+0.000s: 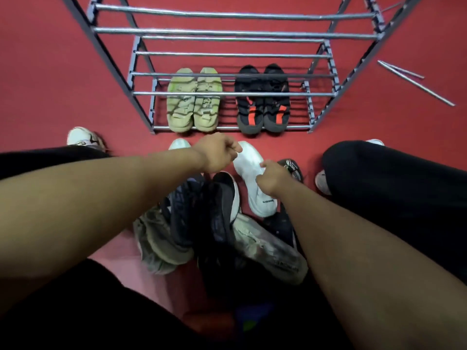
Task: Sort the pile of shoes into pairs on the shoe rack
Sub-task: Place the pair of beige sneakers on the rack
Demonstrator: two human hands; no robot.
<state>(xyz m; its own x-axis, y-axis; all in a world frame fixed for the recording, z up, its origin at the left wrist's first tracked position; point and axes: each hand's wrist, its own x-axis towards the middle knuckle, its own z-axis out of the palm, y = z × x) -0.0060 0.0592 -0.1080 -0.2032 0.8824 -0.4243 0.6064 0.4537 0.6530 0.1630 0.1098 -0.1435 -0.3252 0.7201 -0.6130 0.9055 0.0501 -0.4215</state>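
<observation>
Fingers of both the left hand (pixel 217 152) and right hand (pixel 274 178) pinch one white shoe (pixel 249 168); its mate (pixel 179 144) could get mismatched.

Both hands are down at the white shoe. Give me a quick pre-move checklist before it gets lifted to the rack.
1. Right hand gripping the white shoe: ok, fingers curl on its upper.
2. Left hand hold at the toe: cannot tell, fingers hidden.
3. Free space on the shoe rack bottom shelf: ok, beside the black-and-orange pair and the beige pair.
4. Matching white shoe located: cannot tell, mostly hidden behind the left arm.
5. Lift path: ok, nothing lies on the shoe.
</observation>
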